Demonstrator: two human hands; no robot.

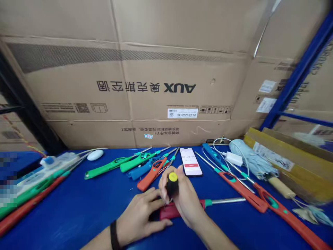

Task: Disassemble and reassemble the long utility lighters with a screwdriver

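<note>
From my feed, the right hand is closed round a yellow-capped screwdriver, roughly upright over the handle of a red gas lighter; tip contact is hidden. The lighter lies nearer the front edge of the blue table, long axis crosswise, nozzle rightward. My left hand straddles its handle end, nearer there; I can't tell whether it's gripping

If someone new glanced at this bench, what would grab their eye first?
Probably the upside-down AUX lettering on the big cardboard behind the blue table. Next, the yellow-capped black handle in the right grip, above a red lighter at front center. The lit phone lies just beyond.
</note>
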